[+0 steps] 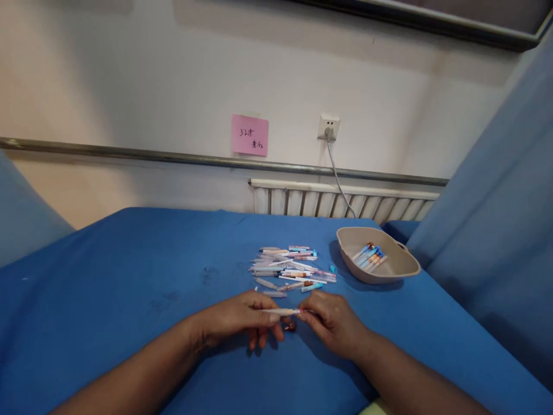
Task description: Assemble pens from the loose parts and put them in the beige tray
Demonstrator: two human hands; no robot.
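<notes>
A pale, slim pen (283, 312) lies crosswise between my two hands, above the blue cloth. My left hand (237, 318) is closed on its left end with the thumb on top and the lower fingers curled beneath. The pinkish right end sits in the pinch of my right hand (336, 323), whose fingertips partly hide it. Just under the pen is a small brown cap-like piece (289, 327); whether it touches a finger I cannot tell. Beyond my hands, a loose pile of pen parts and pens (287, 268) is spread out, with a light blue pen piece (311, 287) at its near edge.
A beige basket (395, 270) with several capped pens (368, 256) stands right of the pile. A small turquoise cap (332, 268) lies between them. Behind the blue-covered table (129, 276) are a radiator (302, 199) and a plugged-in cord (339, 178). A blue curtain (488, 202) hangs at right.
</notes>
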